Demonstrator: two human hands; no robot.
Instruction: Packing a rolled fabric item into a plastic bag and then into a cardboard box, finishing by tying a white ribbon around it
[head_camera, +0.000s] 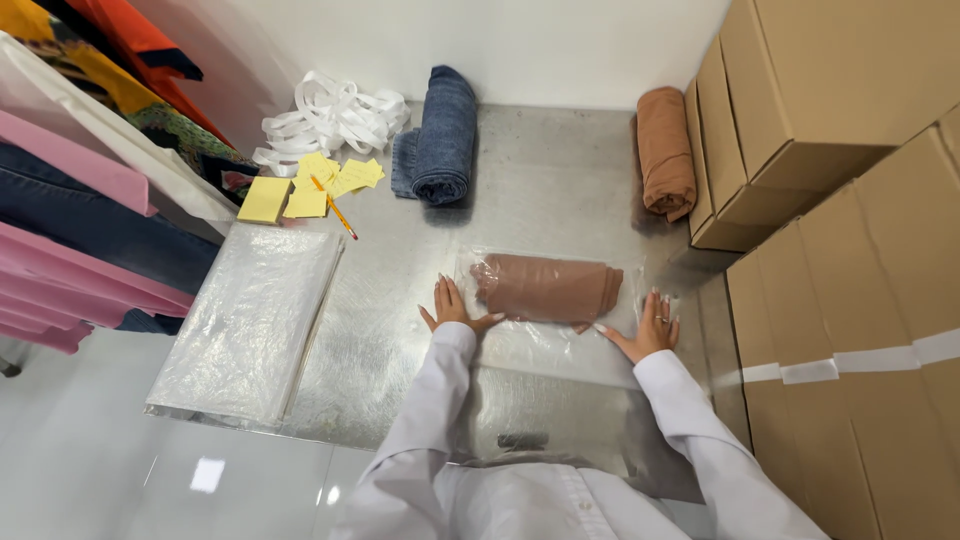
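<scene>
Fingers spread flat, gripping nothing: left hand and right hand pressing the clear bag either side of the brown rolled cloth mid-table; best smoothed outward, evenly. Beyond: bag stack, denim roll, cardboard boxes.

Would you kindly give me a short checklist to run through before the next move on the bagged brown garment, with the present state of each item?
1. Folded brown garment fully inside the clear bag: ok, plastic covers it.
2. Left hand flat at the garment's left end: ok.
3. Right hand flat on the bag by the right end: ok.
4. Bag mouth closed: cannot tell, the plastic is too clear to read.
5. Metal table around the bag free of other things: ok; rolled blue garment and rolled brown garment lie apart.
6. Stack of spare clear bags at the left: ok.
</scene>
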